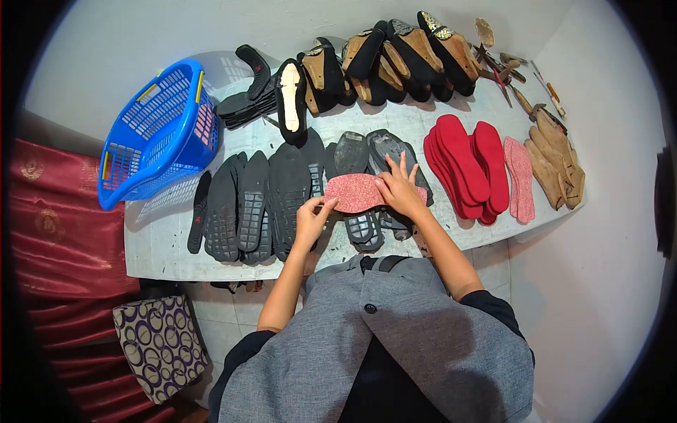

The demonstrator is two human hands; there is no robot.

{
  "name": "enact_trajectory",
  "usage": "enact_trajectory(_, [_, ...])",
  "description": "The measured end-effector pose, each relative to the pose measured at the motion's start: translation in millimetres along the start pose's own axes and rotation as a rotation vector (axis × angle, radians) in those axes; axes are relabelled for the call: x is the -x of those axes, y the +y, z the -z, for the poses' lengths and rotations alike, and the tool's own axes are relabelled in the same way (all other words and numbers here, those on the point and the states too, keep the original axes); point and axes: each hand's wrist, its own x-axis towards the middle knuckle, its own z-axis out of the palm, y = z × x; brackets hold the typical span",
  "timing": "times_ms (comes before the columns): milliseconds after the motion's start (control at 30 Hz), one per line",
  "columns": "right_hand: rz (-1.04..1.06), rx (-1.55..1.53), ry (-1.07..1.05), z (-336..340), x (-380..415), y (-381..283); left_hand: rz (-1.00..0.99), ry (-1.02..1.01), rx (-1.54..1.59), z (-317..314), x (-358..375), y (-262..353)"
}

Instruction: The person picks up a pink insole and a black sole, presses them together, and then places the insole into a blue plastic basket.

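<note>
Above the black soles (290, 190), both hands, left (314, 216) (fingers curled) and right (400, 189) (fingers spread), grip a pink insole (354, 193).

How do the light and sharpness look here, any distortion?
Head view: dark, rounded vignetting at the corners; wide-angle bending bows the near edge of the table; the blue basket casts a latticed shadow on the table; darker patches fall across the grey vest; the pink patterned insole looks reasonably sharp.

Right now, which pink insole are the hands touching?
The pink insole turned sideways, with the left hand and right hand on it. The other pink ones lie beside the red insoles.
</note>
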Motion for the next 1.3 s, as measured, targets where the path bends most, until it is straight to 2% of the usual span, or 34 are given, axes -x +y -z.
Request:
enact_trajectory(133, [-0.033, -0.164, -0.046, 13.3, -5.1, 1.0, -0.127, 0.043, 0.001, -3.9, 3.5, 8.3])
enact_trajectory(200, [-0.061, -0.285, -0.101, 20.8, -7.7, 5.6, -0.124, 0.064, 0.093, -6.8, 5.8, 12.8])
enact_trajectory(300, [0.048, -0.364, 0.011, 30.0, -5.9, 1.8, -0.075, 0.058, 0.229, -8.1, 6.2, 16.9])
enact_trajectory(400, [-0.202, -0.664, -0.119, 38.6, -6.9, -12.7, -0.075, 0.034, 0.44, -8.5, 1.6, 26.9])
enact_trajectory(500, [-0.156, -0.792, 0.026, 27.7, -9.8, -27.1, -0.049, 0.025, 0.618, -5.7, -2.5, 40.7])
enact_trajectory(567, [-0.197, -0.979, 0.07, 20.4, -14.1, -41.5, -0.032, 0.075, 0.712, -6.9, 1.0, 67.5])
enact_trajectory(633, [-0.236, -1.132, 0.14, 12.3, -18.3, -65.5, -0.061, 0.011, 0.709, -5.2, 2.2, 66.7])
enact_trajectory(700, [-0.241, -1.096, 0.201, 5.5, -19.5, -91.8, -0.096, -0.032, 0.705, -4.4, 7.4, 67.6])
enact_trajectory(800, [-0.225, -1.119, 0.22, -4.3, -21.6, -125.5, -0.089, 0.051, 0.72, 11.5, 14.1, 67.7])
enact_trajectory(900, [-0.105, -0.779, 0.232, -13.1, -25.5, -144.9, -0.047, 0.089, 0.707, 42.7, 22.5, 64.7])
enact_trajectory(1033, [-0.274, -0.995, 0.038, -17.3, -31.8, -183.1, -0.008, 0.088, 0.668, 92.2, 25.9, 66.5])
enact_trajectory(1300, [-0.187, -1.118, 0.037, -59.1, -47.8, -245.7, -0.056, 0.231, 0.834, 153.2, 37.7, 53.8])
